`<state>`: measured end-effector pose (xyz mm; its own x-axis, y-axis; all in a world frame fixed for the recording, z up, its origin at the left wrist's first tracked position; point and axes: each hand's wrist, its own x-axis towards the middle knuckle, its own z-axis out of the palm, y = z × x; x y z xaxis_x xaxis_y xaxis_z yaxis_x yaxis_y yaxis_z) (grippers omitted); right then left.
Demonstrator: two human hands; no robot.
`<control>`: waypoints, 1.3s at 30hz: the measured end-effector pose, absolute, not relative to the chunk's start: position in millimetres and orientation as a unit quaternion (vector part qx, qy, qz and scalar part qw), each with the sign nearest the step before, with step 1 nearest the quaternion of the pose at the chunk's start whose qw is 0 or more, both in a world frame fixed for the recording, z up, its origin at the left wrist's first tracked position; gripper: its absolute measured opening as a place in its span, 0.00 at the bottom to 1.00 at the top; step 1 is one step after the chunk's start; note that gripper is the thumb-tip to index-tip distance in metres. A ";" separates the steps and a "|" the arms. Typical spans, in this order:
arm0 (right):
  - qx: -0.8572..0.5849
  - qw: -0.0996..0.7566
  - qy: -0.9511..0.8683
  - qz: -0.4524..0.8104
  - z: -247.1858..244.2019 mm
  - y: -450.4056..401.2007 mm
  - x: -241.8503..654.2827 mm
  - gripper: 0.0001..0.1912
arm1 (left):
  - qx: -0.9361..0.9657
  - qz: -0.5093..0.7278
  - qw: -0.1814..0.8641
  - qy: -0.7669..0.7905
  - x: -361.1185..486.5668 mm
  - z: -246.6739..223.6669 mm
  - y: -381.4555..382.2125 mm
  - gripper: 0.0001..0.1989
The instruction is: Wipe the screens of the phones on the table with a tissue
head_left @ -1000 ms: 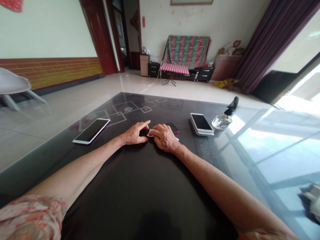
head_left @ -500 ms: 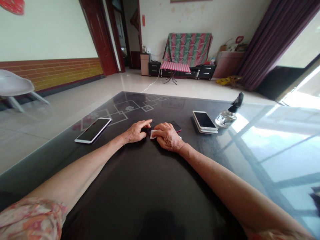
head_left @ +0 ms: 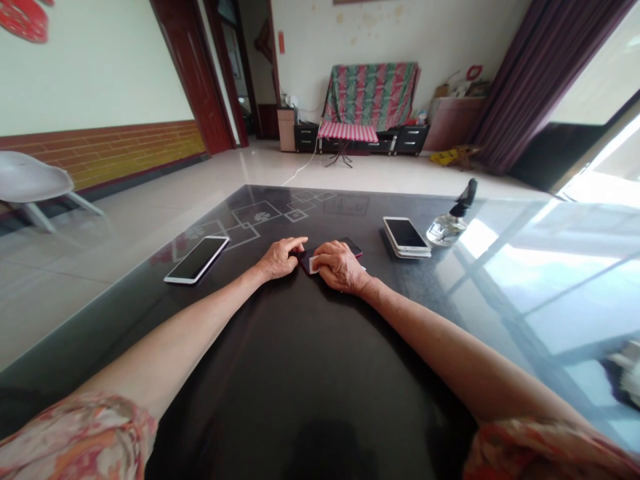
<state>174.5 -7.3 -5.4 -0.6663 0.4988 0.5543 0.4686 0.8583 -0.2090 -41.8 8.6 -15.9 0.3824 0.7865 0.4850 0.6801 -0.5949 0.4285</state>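
A dark phone with a reddish edge [head_left: 353, 247] lies on the black table, partly covered by my right hand [head_left: 340, 267]. The fingers of that hand are closed on a small white cloth [head_left: 313, 265], pressed against the phone's surface. At the phone's left end is my left hand [head_left: 283, 258], its thumb and fingertips touching the edge and its index finger stretched out. A white phone with a black screen [head_left: 197, 260] lies to the left. On the right, two or more white phones are stacked [head_left: 406, 237].
Behind the stacked phones stands a clear spray bottle [head_left: 447, 229] with a black nozzle. The glossy table [head_left: 300, 373] reflects window light at right. Something dark and pale [head_left: 627, 373] sits at the right edge. A white chair [head_left: 35, 179] stands at far left.
The view has shifted slightly, so more of the item at the right edge shows. Both hands stay at the dark phone, with the white cloth still in my right hand.
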 end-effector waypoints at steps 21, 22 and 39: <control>-0.253 0.283 -0.924 -0.030 -2.5 -11.1 167.5 0.09 | 0.827 0.353 0.098 0.426 -47.8 -20.2 19.5 0.30; -0.256 0.282 -0.924 -0.034 -2.7 -11.2 167.3 0.09 | 0.826 0.355 0.100 0.427 -47.9 -20.7 20.4 0.30; -0.268 0.298 -0.916 -0.031 -3.3 -12.5 167.7 0.09 | 0.826 0.360 0.107 0.419 -47.0 -26.0 25.4 0.33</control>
<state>167.7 -12.5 -3.3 -0.6793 0.4716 0.5623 0.5086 0.8549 -0.1025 -47.0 25.4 -26.0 0.3888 0.7701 0.5058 0.6159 -0.6255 0.4789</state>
